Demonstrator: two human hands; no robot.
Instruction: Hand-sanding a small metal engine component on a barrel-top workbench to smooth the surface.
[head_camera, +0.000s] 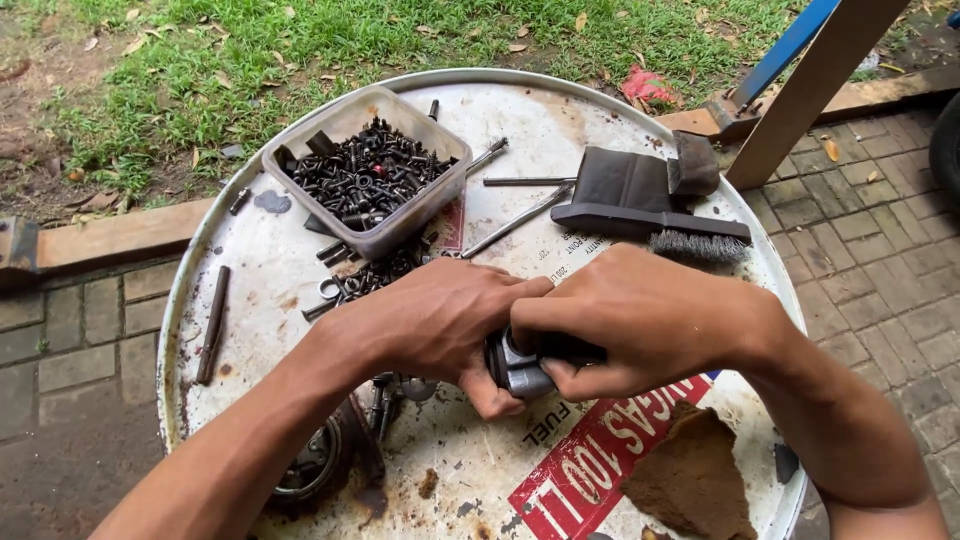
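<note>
While both hands' fingers clamp a metal part (520, 368), bolt tub (368, 170), wire brush (655, 222) behind.

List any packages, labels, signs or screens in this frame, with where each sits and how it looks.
Red label: on the drum top, near edge below the right hand; slanted rectangle, red with white lettering, partly covered by a brown rag.
Black stencilled markings: on the white drum top below both hands; small dark lettering.
Plastic container: far left of the drum top; clear rectangular tub holding dark screws.
No screens.
</note>
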